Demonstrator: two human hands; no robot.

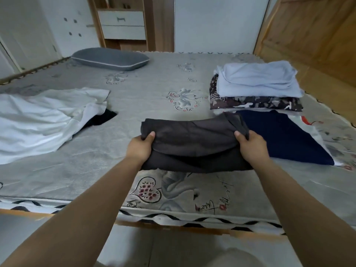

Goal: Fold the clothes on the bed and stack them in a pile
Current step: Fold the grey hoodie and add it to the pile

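Grey printed bed fills the frame; at centre, left hand and right hand grip a folded dark grey garment, fingers curled beneath; folded pile at upper right.

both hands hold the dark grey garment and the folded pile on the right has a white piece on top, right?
Not quite. The head view shows both hands, left and right, gripping the dark grey garment, but the top piece of the pile on the right is light blue, not white. The white garment lies unfolded on the left of the bed.
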